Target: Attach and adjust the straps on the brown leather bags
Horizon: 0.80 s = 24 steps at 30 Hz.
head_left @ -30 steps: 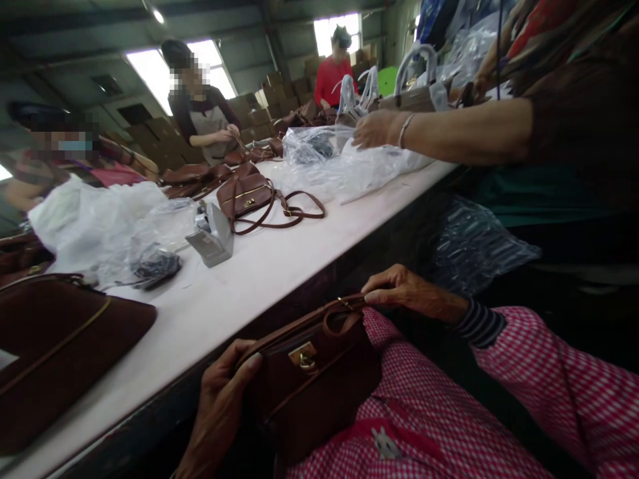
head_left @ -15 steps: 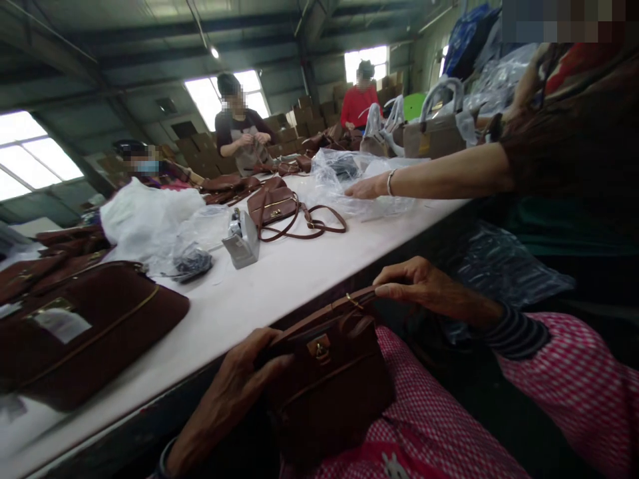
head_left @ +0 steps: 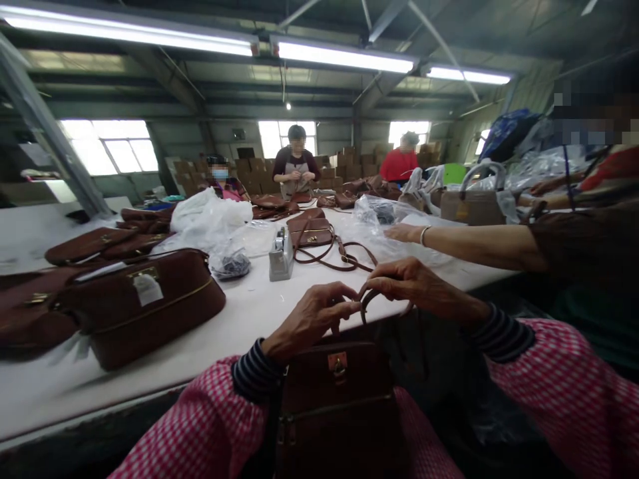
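The left hand (head_left: 314,316) and right hand (head_left: 419,286) pinch a brown strap (head_left: 364,311) in their fingers above a brown handbag (head_left: 344,406), contents hidden, before the bench (head_left: 262,309); the left has moved from the bag's left end. Beyond, a clear plastic bag (head_left: 367,205) holds something dark.

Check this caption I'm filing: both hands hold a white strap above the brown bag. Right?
Only the strap's colour is wrong: the head view shows the left hand and right hand holding a brown strap above the brown bag.
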Each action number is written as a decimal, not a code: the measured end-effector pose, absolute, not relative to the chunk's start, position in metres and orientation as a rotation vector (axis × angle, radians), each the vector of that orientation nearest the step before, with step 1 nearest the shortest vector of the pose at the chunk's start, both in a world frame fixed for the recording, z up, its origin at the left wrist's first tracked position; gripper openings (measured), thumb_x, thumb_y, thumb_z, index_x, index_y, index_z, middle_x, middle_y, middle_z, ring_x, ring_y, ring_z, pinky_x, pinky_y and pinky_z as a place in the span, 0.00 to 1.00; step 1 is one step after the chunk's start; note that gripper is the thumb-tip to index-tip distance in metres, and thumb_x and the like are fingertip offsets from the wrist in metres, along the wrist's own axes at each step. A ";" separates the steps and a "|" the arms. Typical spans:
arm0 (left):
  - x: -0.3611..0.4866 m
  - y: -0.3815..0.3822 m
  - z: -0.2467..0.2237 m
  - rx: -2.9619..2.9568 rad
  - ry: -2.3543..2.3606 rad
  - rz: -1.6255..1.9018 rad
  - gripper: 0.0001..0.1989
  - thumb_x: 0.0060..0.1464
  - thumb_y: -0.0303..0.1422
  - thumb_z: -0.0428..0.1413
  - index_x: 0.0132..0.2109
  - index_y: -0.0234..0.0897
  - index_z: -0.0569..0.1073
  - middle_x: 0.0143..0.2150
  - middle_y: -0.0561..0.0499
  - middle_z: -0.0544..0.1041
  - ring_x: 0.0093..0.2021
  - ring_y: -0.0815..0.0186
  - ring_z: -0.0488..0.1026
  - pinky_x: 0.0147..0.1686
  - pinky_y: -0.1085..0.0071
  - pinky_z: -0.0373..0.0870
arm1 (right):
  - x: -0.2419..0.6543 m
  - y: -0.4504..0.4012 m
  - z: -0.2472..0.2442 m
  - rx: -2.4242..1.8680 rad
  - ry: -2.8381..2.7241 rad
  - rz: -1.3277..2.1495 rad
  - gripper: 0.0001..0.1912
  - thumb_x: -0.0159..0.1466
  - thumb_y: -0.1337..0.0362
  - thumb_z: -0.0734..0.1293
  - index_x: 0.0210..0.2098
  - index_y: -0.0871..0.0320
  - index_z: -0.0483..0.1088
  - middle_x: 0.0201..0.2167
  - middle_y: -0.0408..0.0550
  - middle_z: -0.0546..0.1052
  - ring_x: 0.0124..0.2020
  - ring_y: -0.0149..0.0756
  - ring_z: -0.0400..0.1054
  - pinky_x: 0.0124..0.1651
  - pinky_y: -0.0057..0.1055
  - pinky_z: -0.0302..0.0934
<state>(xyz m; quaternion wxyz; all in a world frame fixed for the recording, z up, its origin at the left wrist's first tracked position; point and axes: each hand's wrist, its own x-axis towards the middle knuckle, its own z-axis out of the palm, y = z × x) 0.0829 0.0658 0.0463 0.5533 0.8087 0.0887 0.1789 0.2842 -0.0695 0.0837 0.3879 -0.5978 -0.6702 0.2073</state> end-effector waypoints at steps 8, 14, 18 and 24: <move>0.094 0.086 0.033 2.055 0.163 0.546 0.19 0.61 0.48 0.58 0.33 0.35 0.77 0.27 0.53 0.68 0.30 0.67 0.61 0.31 0.70 0.57 | 0.296 -0.020 0.078 -1.522 -1.817 0.411 0.24 0.70 0.46 0.67 0.37 0.62 0.79 0.28 0.46 0.74 0.31 0.34 0.65 0.35 0.30 0.57; 0.105 0.092 0.008 1.653 0.399 0.593 0.21 0.59 0.51 0.59 0.34 0.35 0.73 0.23 0.59 0.58 0.23 0.73 0.51 0.23 0.73 0.47 | 0.273 -0.022 0.034 -1.604 -1.599 -0.396 0.12 0.73 0.57 0.65 0.39 0.57 0.76 0.40 0.53 0.77 0.47 0.46 0.69 0.54 0.41 0.61; 0.108 0.089 0.000 1.591 0.394 0.600 0.21 0.57 0.50 0.61 0.38 0.32 0.78 0.24 0.58 0.62 0.23 0.73 0.53 0.23 0.74 0.48 | 0.244 -0.042 -0.009 -1.687 -1.584 -0.149 0.09 0.72 0.57 0.66 0.43 0.55 0.76 0.39 0.50 0.77 0.38 0.41 0.73 0.42 0.36 0.65; 0.108 0.077 0.003 1.467 0.440 0.626 0.21 0.56 0.49 0.63 0.38 0.32 0.77 0.22 0.61 0.58 0.21 0.77 0.48 0.20 0.75 0.44 | 0.236 -0.043 -0.022 -1.773 -1.527 -0.022 0.09 0.71 0.62 0.65 0.37 0.55 0.76 0.36 0.48 0.76 0.37 0.41 0.74 0.41 0.35 0.64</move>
